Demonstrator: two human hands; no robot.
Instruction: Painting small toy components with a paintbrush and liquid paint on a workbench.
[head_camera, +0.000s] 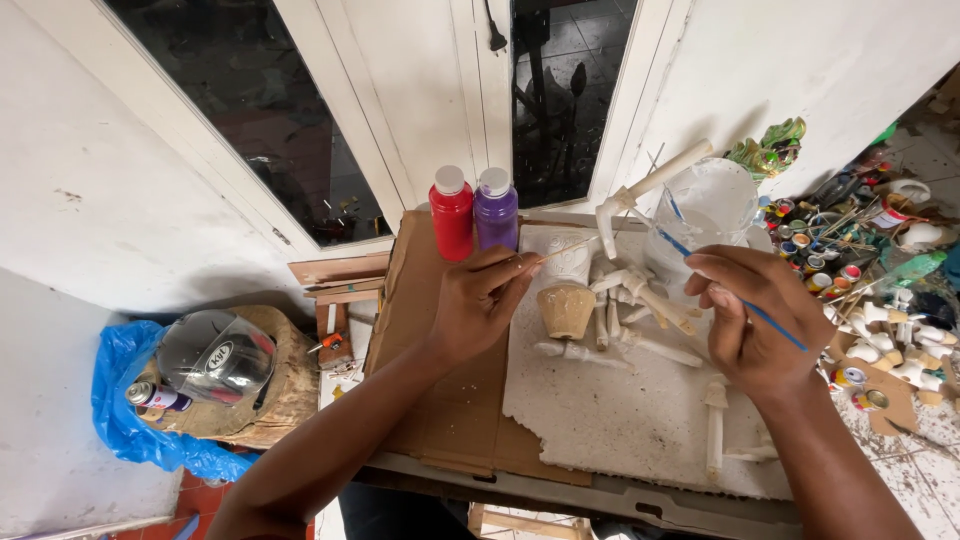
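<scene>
Between the left fingers (505, 268), pinched shut, a thin wooden stick (565, 250), tip angled toward the tan cup-shaped piece (566, 309), likely to steady it. In the right hand (750, 315), fingers clenched round a blue-handled brush (735, 295), bristle end up by the clear plastic container (712, 205), probably for rinsing. Beyond, white unpainted figurine parts (645, 310) on a white foam sheet (610, 420), red bottle (452, 213) and purple bottle (496, 208) upright at the table's back edge, within reach.

The right hand (752, 318) hides the blue brush's (775, 327) middle.
</scene>
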